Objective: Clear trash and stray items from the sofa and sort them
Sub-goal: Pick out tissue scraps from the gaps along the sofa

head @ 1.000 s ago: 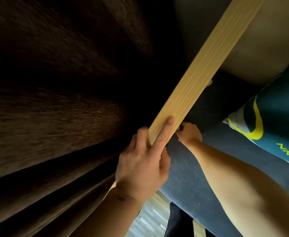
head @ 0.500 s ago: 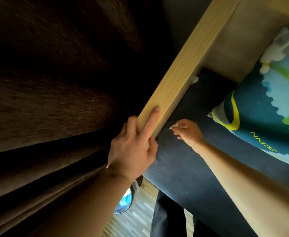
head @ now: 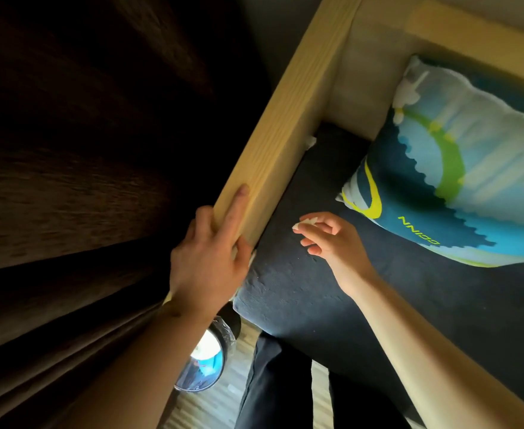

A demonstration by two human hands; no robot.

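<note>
Dark curtain folds (head: 68, 212) fill the left half of the frame. Sofa: a pale wooden armrest (head: 285, 125) runs diagonally from top centre to mid-frame, with a dark blue seat cushion (head: 316, 289) lower right of it. Pillow (head: 459, 168), blue, green and white with yellow lettering, is laid on the cushion at upper right. Left hand (head: 211, 258) is rested on the near end of the armrest, index finger stretched along the top, other fingers curled over the edge; nothing is held. Right hand (head: 329, 236) is poised over the cushion at centre frame, a small white paper scrap (head: 304, 223) pinched at the fingertips. Second white scrap (head: 309, 141) is wedged between armrest and cushion, higher up. Bin with a clear liner (head: 205, 360) is seen on the wood floor (head: 211, 407) at bottom centre, beside dark trousers (head: 273, 382).
</note>
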